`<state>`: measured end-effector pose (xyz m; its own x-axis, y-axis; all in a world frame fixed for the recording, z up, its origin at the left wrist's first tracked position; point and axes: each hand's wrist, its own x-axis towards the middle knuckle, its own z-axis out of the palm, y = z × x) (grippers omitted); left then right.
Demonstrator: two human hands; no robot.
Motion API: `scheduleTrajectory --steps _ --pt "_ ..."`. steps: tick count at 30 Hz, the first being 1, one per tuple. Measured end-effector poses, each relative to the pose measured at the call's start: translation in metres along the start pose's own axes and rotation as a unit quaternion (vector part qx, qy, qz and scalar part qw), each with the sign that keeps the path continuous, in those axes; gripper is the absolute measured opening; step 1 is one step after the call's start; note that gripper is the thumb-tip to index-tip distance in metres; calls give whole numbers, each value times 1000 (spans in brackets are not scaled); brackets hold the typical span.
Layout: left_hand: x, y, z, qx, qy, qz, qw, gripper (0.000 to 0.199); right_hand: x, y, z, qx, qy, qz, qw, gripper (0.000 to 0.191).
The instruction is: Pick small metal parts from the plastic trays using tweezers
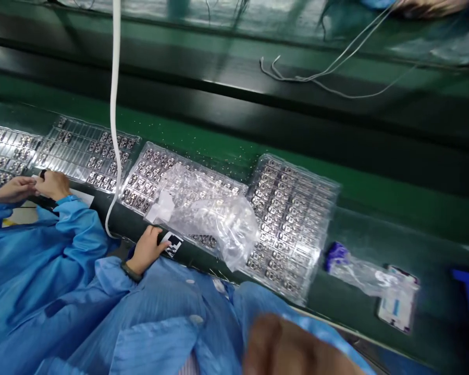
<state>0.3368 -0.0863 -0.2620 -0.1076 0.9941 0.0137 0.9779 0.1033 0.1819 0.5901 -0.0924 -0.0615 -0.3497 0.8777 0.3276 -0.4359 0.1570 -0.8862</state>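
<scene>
My left hand [145,250] rests at the near edge of the green bench, its thumb and fingers apart beside a small black-and-white patterned label [172,245]. My right hand [287,349] is large and blurred at the bottom of the view, close to the camera; its fingers look curled, and what they hold, if anything, cannot be made out. In front of me a crumpled clear plastic bag [234,224] lies over a clear tray of small metal parts [143,174]. Another filled tray [293,224] sits just right of it.
A white cable [115,104] hangs down at the left. Beyond it, a co-worker's hands [54,185] are near more trays [96,151]. At the right lie a bag with a purple end [338,258] and a phone-like white object [398,299]. Thin wires [320,75] cross the upper shelf.
</scene>
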Motion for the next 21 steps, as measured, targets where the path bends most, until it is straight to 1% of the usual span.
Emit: scheduleTrajectory --steps 1,2,3,4,6,8,10,12,13,15,17,18,19,21 --pt "0 2 3 -7 11 1 1000 38 -32 -2 -29 9 3 -19 1000 31" --pt "1 3 6 -24 17 4 1000 31 -55 5 -49 18 11 -42 999 27" --pt "1 5 8 -48 16 5 999 24 -69 18 -59 12 22 -74 997 21" --pt "2 7 9 -76 9 4 997 19 -75 36 -62 -25 20 -72 997 18" --pt "1 9 11 -134 -23 5 991 13 -71 79 -57 -149 34 -43 987 19" --pt "-2 9 12 -177 -56 13 983 16 -61 120 -48 -255 39 -32 966 18" --pt "-7 10 13 -199 -60 20 978 19 -55 154 -43 -296 41 -18 954 19" --pt "-11 12 12 -189 -33 26 981 23 -55 181 -42 -315 41 8 948 20" --pt "-13 15 12 -165 -17 32 986 26 -56 192 -42 -326 40 22 944 21" --pt "-16 22 11 -84 5 43 996 32 -59 212 -41 -350 35 47 935 20" --pt "-16 31 12 -4 8 36 999 33 -59 227 -41 -373 31 69 925 19" --pt "-15 35 13 7 5 22 1000 32 -59 233 -41 -382 30 75 921 18" --pt "-14 38 14 -6 -1 5 1000 29 -59 237 -40 -389 29 77 918 18" --pt "-11 41 17 -75 -20 -16 997 18 -59 242 -41 -398 30 73 914 18"
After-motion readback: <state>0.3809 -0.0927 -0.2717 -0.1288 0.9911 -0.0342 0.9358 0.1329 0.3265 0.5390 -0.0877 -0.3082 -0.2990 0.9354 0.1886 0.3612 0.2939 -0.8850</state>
